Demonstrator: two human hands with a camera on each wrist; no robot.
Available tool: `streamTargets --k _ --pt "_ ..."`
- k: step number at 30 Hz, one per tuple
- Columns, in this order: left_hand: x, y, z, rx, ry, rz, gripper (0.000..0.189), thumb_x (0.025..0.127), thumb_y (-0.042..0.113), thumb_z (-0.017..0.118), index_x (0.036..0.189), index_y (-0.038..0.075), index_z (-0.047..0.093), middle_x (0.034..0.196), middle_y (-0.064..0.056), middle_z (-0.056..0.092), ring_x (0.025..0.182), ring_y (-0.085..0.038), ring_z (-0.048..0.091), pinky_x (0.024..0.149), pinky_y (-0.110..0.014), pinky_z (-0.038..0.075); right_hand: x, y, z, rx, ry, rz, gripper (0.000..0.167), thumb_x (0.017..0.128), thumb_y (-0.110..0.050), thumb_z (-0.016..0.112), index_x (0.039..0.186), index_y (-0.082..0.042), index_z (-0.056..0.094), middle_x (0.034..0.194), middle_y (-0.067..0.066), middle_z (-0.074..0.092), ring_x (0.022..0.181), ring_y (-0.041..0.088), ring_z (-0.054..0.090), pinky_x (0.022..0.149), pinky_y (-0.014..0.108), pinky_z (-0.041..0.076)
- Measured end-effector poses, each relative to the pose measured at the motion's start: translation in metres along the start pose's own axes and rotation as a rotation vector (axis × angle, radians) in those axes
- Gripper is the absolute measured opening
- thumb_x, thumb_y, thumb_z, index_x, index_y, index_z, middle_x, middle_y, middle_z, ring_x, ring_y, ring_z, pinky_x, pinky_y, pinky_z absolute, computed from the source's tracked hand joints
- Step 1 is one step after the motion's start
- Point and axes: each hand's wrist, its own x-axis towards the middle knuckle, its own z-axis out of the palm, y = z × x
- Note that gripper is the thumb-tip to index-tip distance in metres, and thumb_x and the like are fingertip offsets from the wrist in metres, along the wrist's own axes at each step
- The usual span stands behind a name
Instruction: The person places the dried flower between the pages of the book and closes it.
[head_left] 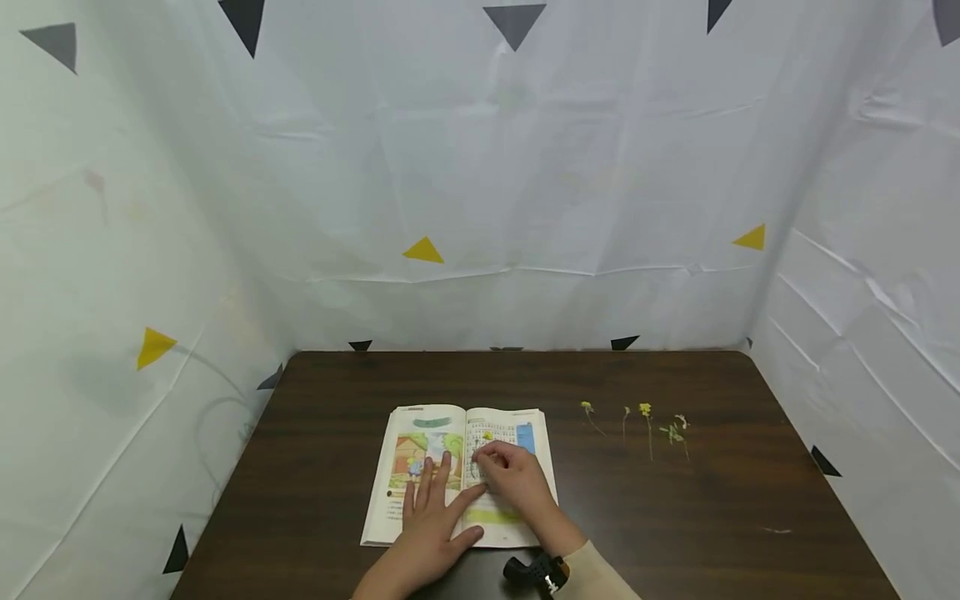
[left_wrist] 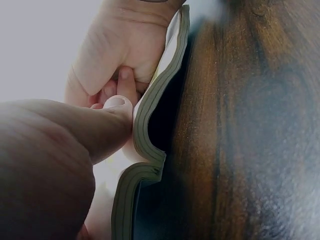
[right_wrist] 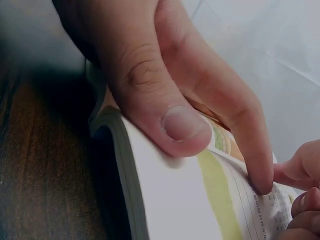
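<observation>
My left hand (head_left: 433, 521) lies spread on the open book (head_left: 377, 525); my right hand (head_left: 517, 479) curls its fingers by a flower (head_left: 487, 435) on the right page (head_left: 510, 535), whether pinching it I cannot tell.

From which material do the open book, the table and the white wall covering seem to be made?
Open book: paper, by its printed pages and layered edges.
Table: dark brown wood, or wood-look laminate; streaky grain and a soft sheen show.
White wall covering: perhaps thin plastic or fabric, judging by its creases; I cannot tell which.
</observation>
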Motion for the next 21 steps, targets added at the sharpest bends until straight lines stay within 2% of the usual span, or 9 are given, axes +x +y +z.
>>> streamTargets --k 4,6,10,13,16,21 --pt "0.0001 0.0004 0.0001 0.006 0.000 -0.006 0.057 0.104 0.051 0.067 0.158 0.034 0.057 0.184 -0.022 0.005 0.168 -0.055 -0.004 0.122 -0.084 0.002 -0.0012 0.0006 0.0002 -0.012 -0.025 -0.024 0.014 0.103 -0.022 0.072 0.106 -0.019 0.085 0.068 -0.009 0.057 0.065 0.006 0.051 0.065 0.024 0.044" --pt "0.0001 0.0006 -0.0002 -0.006 0.004 -0.015 0.063 0.103 0.051 0.069 0.160 0.031 0.053 0.184 -0.021 0.006 0.168 -0.054 -0.004 0.123 -0.083 0.002 -0.0016 0.0004 0.0002 -0.022 -0.009 -0.041 0.013 0.104 -0.023 0.073 0.105 -0.019 0.085 0.068 -0.008 0.056 0.064 0.006 0.051 0.064 0.024 0.043" --pt "-0.0007 0.0002 -0.0006 -0.051 0.011 -0.037 0.085 0.100 0.050 0.075 0.170 0.020 0.037 0.184 -0.020 0.005 0.169 -0.052 -0.004 0.124 -0.081 0.000 -0.0026 0.0013 0.0018 -0.022 0.054 -0.043 0.008 0.103 -0.023 0.074 0.101 -0.018 0.079 0.067 -0.007 0.050 0.060 0.005 0.045 0.059 0.022 0.038" --pt "-0.0002 -0.0006 -0.0004 -0.065 0.013 -0.042 0.096 0.099 0.051 0.076 0.173 0.012 0.028 0.185 -0.018 0.005 0.169 -0.050 -0.004 0.125 -0.080 0.000 -0.0021 0.0031 0.0029 -0.007 0.077 -0.035 0.007 0.103 -0.021 0.074 0.105 -0.015 0.077 0.068 -0.006 0.049 0.058 0.003 0.043 0.056 0.021 0.036" --pt "0.0005 -0.0017 -0.0001 -0.058 0.009 -0.037 0.093 0.099 0.052 0.075 0.171 0.008 0.033 0.185 -0.018 0.005 0.169 -0.050 -0.005 0.125 -0.080 -0.001 -0.0019 0.0036 0.0029 -0.012 0.071 -0.044 0.011 0.103 -0.020 0.073 0.111 -0.015 0.078 0.068 -0.006 0.049 0.055 0.003 0.042 0.053 0.021 0.035" --pt "0.0002 -0.0040 0.0005 -0.056 0.001 -0.029 0.084 0.100 0.053 0.073 0.167 0.011 0.044 0.185 -0.018 0.005 0.169 -0.050 -0.006 0.125 -0.081 -0.001 -0.0028 0.0031 0.0028 -0.060 0.033 -0.049 0.019 0.104 -0.020 0.072 0.122 -0.021 0.079 0.067 -0.006 0.048 0.054 0.003 0.040 0.052 0.021 0.034"
